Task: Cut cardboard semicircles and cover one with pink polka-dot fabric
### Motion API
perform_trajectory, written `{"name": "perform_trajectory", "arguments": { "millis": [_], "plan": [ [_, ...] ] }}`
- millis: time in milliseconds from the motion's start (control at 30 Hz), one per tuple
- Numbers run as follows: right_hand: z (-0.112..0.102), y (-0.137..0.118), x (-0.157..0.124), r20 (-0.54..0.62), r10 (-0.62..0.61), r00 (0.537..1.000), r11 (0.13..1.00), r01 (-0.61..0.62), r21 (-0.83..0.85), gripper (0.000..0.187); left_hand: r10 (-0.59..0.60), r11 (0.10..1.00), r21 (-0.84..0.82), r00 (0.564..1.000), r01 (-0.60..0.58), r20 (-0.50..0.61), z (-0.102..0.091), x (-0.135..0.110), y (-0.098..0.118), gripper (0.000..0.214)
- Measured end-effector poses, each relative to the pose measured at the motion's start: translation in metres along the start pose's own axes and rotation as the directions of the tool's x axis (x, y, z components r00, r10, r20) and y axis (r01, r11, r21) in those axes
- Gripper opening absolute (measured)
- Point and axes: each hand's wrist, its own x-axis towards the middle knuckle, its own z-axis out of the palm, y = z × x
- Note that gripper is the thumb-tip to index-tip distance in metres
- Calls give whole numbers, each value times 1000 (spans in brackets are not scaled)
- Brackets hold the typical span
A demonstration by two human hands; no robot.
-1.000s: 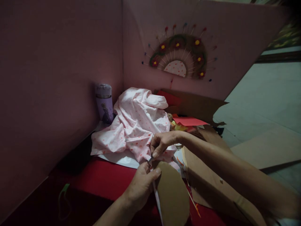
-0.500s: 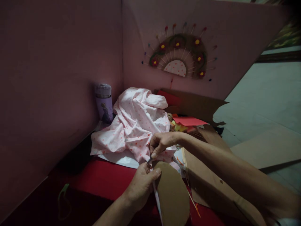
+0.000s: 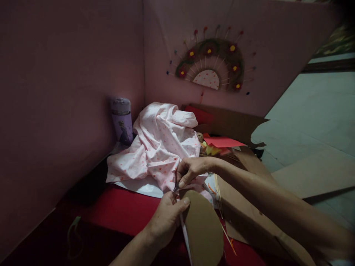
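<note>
My left hand is closed on a rounded brown cardboard piece, its thumb flat on the face near the upper left edge. Pale cloth runs along that piece's left side, under the same grip. My right hand is closed just above, thumb against curled fingers, at the edge of a pink spotted cloth. Between the two hands shows the tip of a small dark grey tool, pinched in my right hand; its kind is hidden. The cloth lies crumpled behind both hands.
A purple tumbler stands in the left corner. A fan-shaped decoration hangs on the pink wall. Red paper, cardboard sheets and thin sticks lie right of the cloth. The surface below is red.
My right hand has shifted very slightly downward, and the dark tool tip shows less. My left hand and the cardboard piece stay in place.
</note>
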Motion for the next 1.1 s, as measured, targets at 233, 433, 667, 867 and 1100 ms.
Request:
{"name": "perform_trajectory", "arguments": {
  "millis": [233,433,667,867,1100],
  "plan": [
    [-9,41,85,199,158,967,983,-135,-126,31,16,1000,24,1000,-16,-5,2,-2,3,31],
    [-19,51,113,344,183,921,977,-133,-164,28,34,999,5,999,-34,24,5,-1,5,33],
    [-14,61,123,343,122,931,989,-85,-123,26,0,1000,-15,1000,0,5,3,-1,3,30],
    [-24,65,112,32,69,997,997,-67,-40,36,-7,999,-36,998,5,-66,3,-1,3,33],
    [-32,91,78,-477,52,877,996,-80,-40,42,28,999,-33,995,-31,-99,3,1,6,31]
  ]
}}
